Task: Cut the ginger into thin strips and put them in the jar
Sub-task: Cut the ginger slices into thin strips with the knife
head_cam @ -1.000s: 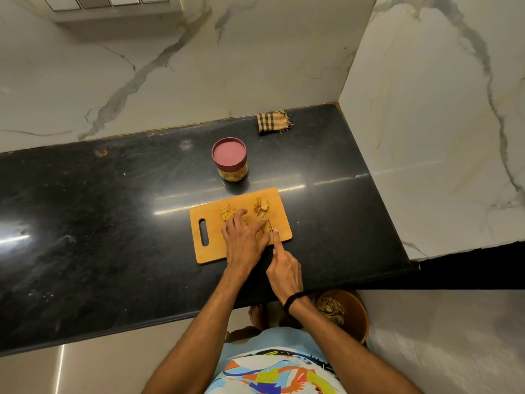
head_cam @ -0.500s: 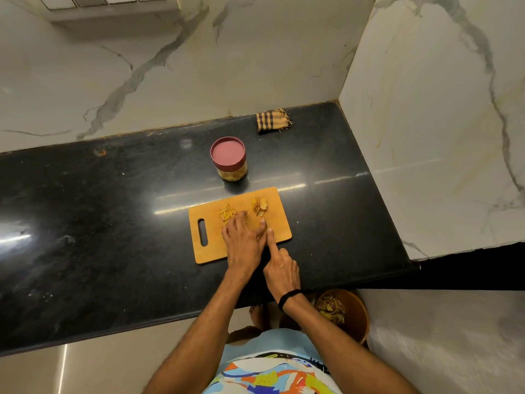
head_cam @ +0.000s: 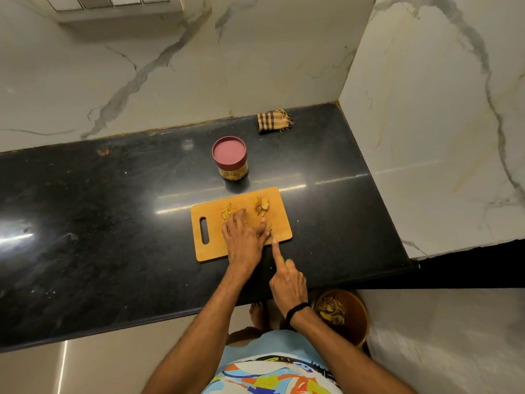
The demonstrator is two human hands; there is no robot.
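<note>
A wooden cutting board (head_cam: 278, 204) lies on the black counter. On it are thin ginger strips (head_cam: 227, 212) at the back left and ginger slices (head_cam: 260, 206) at the back right. My left hand (head_cam: 244, 237) presses down on a ginger piece that it mostly hides. My right hand (head_cam: 288, 280) grips a knife (head_cam: 270, 228) with a green handle, index finger stretched along the blade's back, right beside my left fingers. The jar (head_cam: 230, 158), with its maroon lid on, stands behind the board.
A folded checked cloth (head_cam: 274, 120) lies at the back by the wall corner. A marble wall block stands to the right. Below the counter edge, a brown bin (head_cam: 356, 317) holds peelings. The black counter (head_cam: 99, 223) stretches far to the left.
My right hand and the knife have slid back toward me in a cutting stroke. My left hand stays pressed on the ginger.
</note>
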